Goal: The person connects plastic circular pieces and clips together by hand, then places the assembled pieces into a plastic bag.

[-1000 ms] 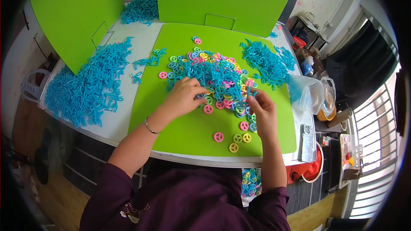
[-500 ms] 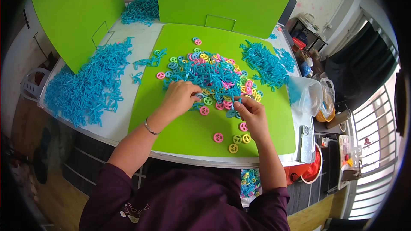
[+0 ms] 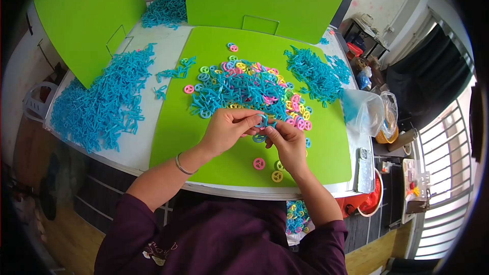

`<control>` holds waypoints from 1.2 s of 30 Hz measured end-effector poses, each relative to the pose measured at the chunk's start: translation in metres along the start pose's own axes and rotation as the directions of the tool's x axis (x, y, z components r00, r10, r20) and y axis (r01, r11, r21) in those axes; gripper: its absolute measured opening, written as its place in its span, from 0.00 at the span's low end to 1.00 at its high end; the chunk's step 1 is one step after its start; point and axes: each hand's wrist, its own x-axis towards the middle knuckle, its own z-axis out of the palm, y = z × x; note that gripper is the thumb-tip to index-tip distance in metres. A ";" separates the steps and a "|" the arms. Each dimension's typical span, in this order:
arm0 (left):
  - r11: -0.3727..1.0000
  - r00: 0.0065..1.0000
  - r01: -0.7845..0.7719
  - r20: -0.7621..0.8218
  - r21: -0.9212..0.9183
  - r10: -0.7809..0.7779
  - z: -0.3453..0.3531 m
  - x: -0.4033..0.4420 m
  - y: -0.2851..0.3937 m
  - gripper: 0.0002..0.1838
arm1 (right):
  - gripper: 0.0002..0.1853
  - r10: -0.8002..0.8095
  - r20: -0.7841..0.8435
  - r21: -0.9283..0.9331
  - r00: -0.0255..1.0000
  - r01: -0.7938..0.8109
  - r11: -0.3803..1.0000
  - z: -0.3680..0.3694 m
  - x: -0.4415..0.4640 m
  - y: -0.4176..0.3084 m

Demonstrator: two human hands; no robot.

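Observation:
My left hand and my right hand meet over the near side of the pile. The left fingers pinch a small blue plastic wheel, partly hidden by the fingertips. Between my right thumb and fingers is a teal plastic piece, pressed close to the wheel; whether the two are joined I cannot tell. Just beyond lies a mound of teal forked pieces on top of pink, yellow, green and blue wheels. A pink wheel and a yellow wheel lie nearer to me.
A green mat covers the table's middle. Teal pieces are heaped at the left, the right and the far left corner. Green boards stand behind. A phone and a clear plastic bag are at the right edge.
My left hand has moved right and toward me from the pile, bringing a blue wheel. My right hand has shifted left with the teal piece, and the two hands have come together.

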 end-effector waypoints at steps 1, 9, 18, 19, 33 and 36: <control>0.999 1.000 -0.019 -0.009 0.035 0.019 0.000 -0.001 0.001 0.13 | 0.14 -0.001 0.009 -0.013 1.000 0.001 1.000 -0.001 0.001 0.003; 0.999 1.000 -0.025 -0.018 -0.035 0.024 0.004 -0.002 -0.002 0.10 | 0.13 -0.102 -0.033 -0.220 0.994 0.092 0.971 0.007 -0.004 0.003; 0.982 0.998 0.056 0.024 -0.179 -0.053 0.003 -0.001 -0.002 0.11 | 0.15 -0.475 0.037 -0.636 0.879 0.387 0.667 0.010 -0.005 -0.011; 0.975 0.995 0.097 0.027 -0.202 -0.094 0.002 0.000 -0.003 0.11 | 0.15 -0.447 0.028 -0.625 0.894 0.365 0.690 0.009 -0.005 -0.011; 0.993 0.999 -0.037 0.032 -0.114 0.041 0.008 -0.002 -0.002 0.11 | 0.15 -0.504 -0.013 -0.693 0.863 0.356 0.627 0.011 -0.010 -0.018; 0.989 0.998 -0.041 0.034 -0.144 0.046 0.009 -0.002 -0.002 0.11 | 0.16 -0.521 0.009 -0.749 0.853 0.352 0.562 0.011 -0.010 -0.016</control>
